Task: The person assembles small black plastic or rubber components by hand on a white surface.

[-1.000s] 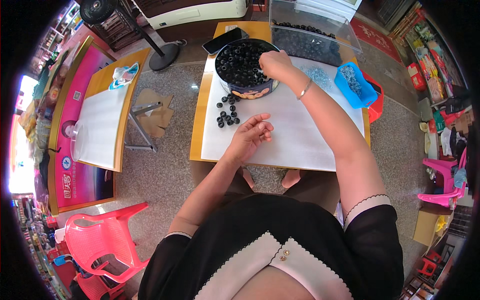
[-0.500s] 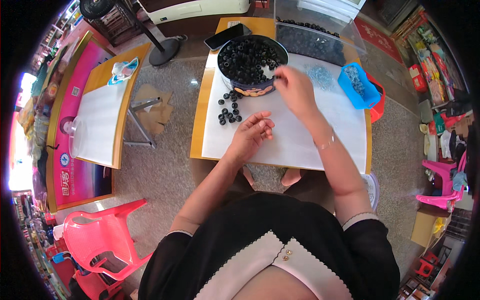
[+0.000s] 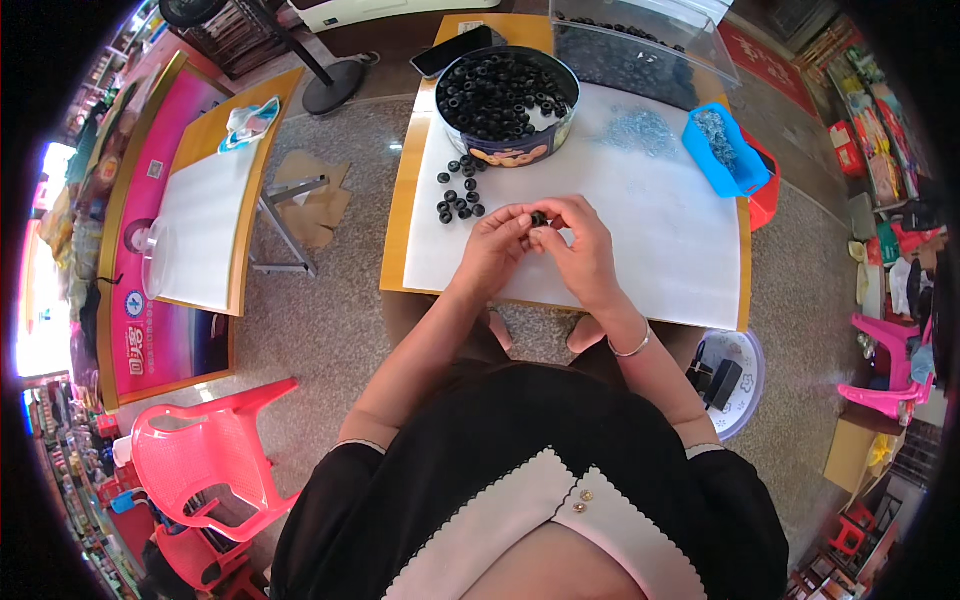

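Note:
Both hands meet over the near half of the white-covered table, fingertips pinched together. A small black round piece with a hole shows between them. My left hand is closed at its left side, and my right hand grips it from the right. Whether anything smaller is in the fingers I cannot make out. Left of my hands lies a loose group of the same black pieces. Beyond it stands a round tin holding many more of them, its pale bottom showing at the right.
A phone lies behind the tin, beside a clear box of black pieces. Small clear bits are spread on the table. At right, a blue basket of clear bits overlaps a red one. A pink chair stands left.
My right hand has come back from the tin's right edge to my left hand. A black piece now shows between the fingertips of both. The loose group looks the same.

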Motion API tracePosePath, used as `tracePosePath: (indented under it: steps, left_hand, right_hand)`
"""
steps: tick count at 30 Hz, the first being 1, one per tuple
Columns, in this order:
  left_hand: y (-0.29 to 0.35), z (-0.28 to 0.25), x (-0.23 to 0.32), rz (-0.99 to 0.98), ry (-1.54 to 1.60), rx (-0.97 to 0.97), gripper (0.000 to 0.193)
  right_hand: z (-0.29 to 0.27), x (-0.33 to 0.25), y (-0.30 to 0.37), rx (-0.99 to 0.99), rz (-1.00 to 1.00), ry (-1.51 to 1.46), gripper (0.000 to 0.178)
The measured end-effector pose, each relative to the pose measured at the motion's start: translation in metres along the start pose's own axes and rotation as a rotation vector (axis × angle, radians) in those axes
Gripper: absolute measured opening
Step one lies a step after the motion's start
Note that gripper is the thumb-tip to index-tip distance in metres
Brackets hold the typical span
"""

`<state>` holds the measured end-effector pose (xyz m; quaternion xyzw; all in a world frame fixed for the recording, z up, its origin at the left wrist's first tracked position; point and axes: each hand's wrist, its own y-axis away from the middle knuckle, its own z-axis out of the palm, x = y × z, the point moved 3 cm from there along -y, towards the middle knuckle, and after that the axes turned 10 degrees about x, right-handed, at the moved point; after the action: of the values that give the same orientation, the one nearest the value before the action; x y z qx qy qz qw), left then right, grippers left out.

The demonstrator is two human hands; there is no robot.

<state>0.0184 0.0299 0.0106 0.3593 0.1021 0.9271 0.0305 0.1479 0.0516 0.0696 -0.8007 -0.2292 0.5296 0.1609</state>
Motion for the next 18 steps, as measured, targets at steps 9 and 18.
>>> tracePosePath:
  steps: [9,18]
  left_hand:
    - [-0.0011,-0.0026,-0.0013,-0.024,-0.001,-0.009,0.024]
    - [-0.0015,-0.0080,-0.0002,-0.069,0.040,-0.019,0.025]
  right_hand:
    - [-0.0031,-0.0027,-0.0002,-0.042,0.228,-0.371,0.023]
    - [-0.0046,-0.0011,-0.0023,0.042,0.151,-0.208,0.021]
